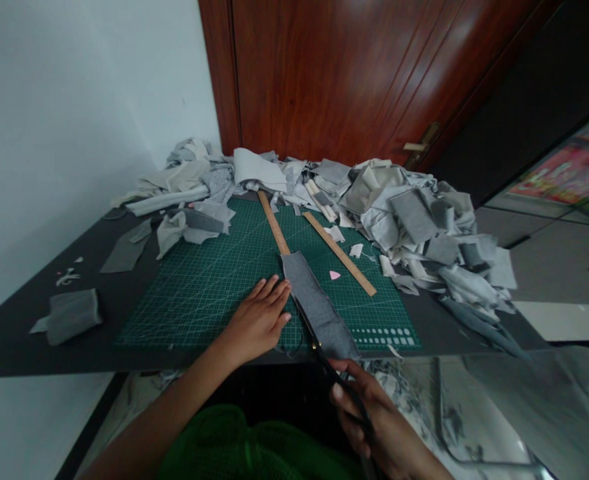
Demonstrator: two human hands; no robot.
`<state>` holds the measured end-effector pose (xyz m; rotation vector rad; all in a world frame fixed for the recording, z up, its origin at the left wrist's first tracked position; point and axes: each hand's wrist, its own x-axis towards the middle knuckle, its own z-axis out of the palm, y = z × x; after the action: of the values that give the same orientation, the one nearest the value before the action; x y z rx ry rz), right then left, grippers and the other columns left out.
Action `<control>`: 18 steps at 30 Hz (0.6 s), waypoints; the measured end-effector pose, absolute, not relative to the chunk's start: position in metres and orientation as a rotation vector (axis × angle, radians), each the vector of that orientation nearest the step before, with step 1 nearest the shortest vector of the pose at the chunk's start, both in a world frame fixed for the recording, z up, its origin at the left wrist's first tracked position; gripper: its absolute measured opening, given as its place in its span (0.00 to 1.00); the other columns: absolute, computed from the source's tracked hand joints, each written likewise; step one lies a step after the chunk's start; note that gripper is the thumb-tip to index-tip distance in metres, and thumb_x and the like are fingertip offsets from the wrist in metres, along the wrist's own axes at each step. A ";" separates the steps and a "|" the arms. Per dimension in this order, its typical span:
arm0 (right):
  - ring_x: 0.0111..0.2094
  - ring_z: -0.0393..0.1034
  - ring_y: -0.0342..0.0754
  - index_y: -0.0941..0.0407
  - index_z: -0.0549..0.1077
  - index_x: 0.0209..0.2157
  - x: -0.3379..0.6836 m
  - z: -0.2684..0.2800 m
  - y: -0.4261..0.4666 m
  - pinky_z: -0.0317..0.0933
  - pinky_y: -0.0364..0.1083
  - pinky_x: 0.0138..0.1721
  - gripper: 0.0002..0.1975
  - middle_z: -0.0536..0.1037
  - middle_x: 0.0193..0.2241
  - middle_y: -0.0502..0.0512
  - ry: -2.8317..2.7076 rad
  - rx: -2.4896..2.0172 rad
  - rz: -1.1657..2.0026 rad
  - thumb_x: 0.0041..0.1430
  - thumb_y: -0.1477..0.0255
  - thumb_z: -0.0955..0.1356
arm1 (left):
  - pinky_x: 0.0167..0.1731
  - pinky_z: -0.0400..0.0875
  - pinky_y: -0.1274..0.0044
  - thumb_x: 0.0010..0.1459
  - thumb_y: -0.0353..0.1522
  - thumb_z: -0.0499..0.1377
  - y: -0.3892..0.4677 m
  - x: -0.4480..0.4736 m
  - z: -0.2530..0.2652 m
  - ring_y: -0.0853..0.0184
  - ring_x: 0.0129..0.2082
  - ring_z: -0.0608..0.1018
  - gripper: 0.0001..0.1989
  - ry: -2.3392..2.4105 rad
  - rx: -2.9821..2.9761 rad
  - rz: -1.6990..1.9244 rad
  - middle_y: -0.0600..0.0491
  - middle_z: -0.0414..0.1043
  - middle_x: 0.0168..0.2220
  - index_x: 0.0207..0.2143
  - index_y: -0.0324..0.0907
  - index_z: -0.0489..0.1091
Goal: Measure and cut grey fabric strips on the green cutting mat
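A long strip of grey fabric (319,307) lies slantwise on the green cutting mat (194,293), its near end reaching the table's front edge. My right hand (369,413) grips black-handled scissors (316,347), whose blades lie along the strip's left edge. Flat on the mat beside that edge rests my left hand (259,317), fingers stretched out and fingertips next to the fabric. A wooden ruler (274,223) runs up from the strip's far end. To the right, a second wooden ruler (341,255) lies near a small pink piece of tailor's chalk (335,275).
Heaped fabric scraps (414,213) line the back and right of the dark table (14,333). More cloth (189,177) is piled at the back left. A folded grey piece (74,316) sits at the left. Behind stands a wooden door (314,80).
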<state>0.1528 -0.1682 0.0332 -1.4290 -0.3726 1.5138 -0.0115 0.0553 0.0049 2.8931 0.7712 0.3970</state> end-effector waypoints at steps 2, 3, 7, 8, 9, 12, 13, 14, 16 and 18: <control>0.13 0.47 0.32 0.52 0.65 0.54 0.153 0.031 -0.169 0.45 0.34 0.11 0.38 0.67 0.23 0.38 -0.365 -1.421 1.498 0.49 0.51 0.79 | 0.71 0.48 0.61 0.71 0.37 0.48 0.055 -0.011 0.004 0.57 0.73 0.54 0.29 0.775 2.890 0.399 0.47 0.57 0.71 0.71 0.40 0.55; 0.13 0.47 0.31 0.52 0.65 0.54 0.153 0.030 -0.169 0.44 0.34 0.11 0.38 0.67 0.23 0.38 -0.362 -1.418 1.491 0.48 0.50 0.79 | 0.71 0.47 0.61 0.71 0.37 0.48 0.055 -0.011 0.004 0.57 0.73 0.54 0.29 0.778 2.888 0.399 0.47 0.57 0.71 0.71 0.40 0.55; 0.13 0.48 0.32 0.53 0.66 0.54 0.152 0.032 -0.169 0.46 0.34 0.12 0.40 0.66 0.22 0.38 -0.367 -1.430 1.497 0.47 0.49 0.79 | 0.71 0.48 0.60 0.71 0.37 0.48 0.055 -0.010 0.005 0.57 0.73 0.54 0.28 0.784 2.882 0.399 0.47 0.57 0.71 0.70 0.39 0.56; 0.13 0.48 0.32 0.53 0.66 0.54 0.153 0.032 -0.169 0.47 0.34 0.12 0.40 0.65 0.22 0.38 -0.372 -1.434 1.501 0.47 0.48 0.79 | 0.71 0.48 0.60 0.71 0.36 0.48 0.055 -0.010 0.005 0.57 0.73 0.54 0.28 0.787 2.882 0.392 0.47 0.57 0.71 0.70 0.39 0.57; 0.14 0.49 0.32 0.53 0.65 0.55 0.153 0.033 -0.169 0.47 0.34 0.12 0.41 0.65 0.22 0.37 -0.376 -1.437 1.506 0.47 0.48 0.79 | 0.71 0.48 0.60 0.71 0.36 0.49 0.055 -0.010 0.005 0.56 0.73 0.54 0.28 0.789 2.882 0.384 0.47 0.57 0.71 0.70 0.39 0.57; 0.13 0.48 0.31 0.53 0.64 0.56 0.153 0.032 -0.170 0.47 0.34 0.12 0.42 0.65 0.22 0.37 -0.384 -1.434 1.518 0.47 0.49 0.79 | 0.71 0.48 0.60 0.71 0.36 0.49 0.054 -0.010 0.007 0.56 0.73 0.55 0.27 0.793 2.880 0.367 0.47 0.57 0.71 0.69 0.38 0.58; 0.13 0.48 0.31 0.53 0.64 0.56 0.153 0.031 -0.170 0.48 0.34 0.12 0.42 0.66 0.23 0.37 -0.386 -1.433 1.522 0.47 0.49 0.79 | 0.71 0.48 0.61 0.71 0.36 0.49 0.054 -0.010 0.008 0.56 0.73 0.55 0.27 0.793 2.880 0.366 0.47 0.57 0.71 0.69 0.37 0.59; 0.13 0.49 0.31 0.53 0.64 0.56 0.153 0.030 -0.171 0.48 0.34 0.12 0.41 0.66 0.23 0.38 -0.386 -1.433 1.521 0.47 0.50 0.79 | 0.71 0.48 0.61 0.71 0.36 0.49 0.054 -0.010 0.008 0.56 0.73 0.55 0.27 0.792 2.881 0.366 0.47 0.57 0.71 0.69 0.37 0.59; 0.14 0.51 0.32 0.53 0.64 0.56 0.153 0.029 -0.172 0.48 0.34 0.12 0.41 0.67 0.24 0.39 -0.369 -1.438 1.502 0.47 0.50 0.79 | 0.71 0.48 0.61 0.71 0.36 0.48 0.054 -0.010 0.009 0.56 0.73 0.55 0.27 0.793 2.884 0.367 0.47 0.57 0.71 0.69 0.38 0.59; 0.14 0.53 0.33 0.52 0.65 0.55 0.154 0.030 -0.172 0.47 0.34 0.11 0.40 0.68 0.24 0.39 -0.326 -1.436 1.493 0.47 0.49 0.79 | 0.71 0.48 0.61 0.71 0.36 0.48 0.054 -0.010 0.008 0.56 0.73 0.55 0.27 0.795 2.885 0.373 0.47 0.57 0.71 0.69 0.38 0.59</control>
<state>0.1542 -0.1718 0.0304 -1.4361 -0.3259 1.4929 -0.0102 0.0535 0.0084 2.8849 0.7949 0.3734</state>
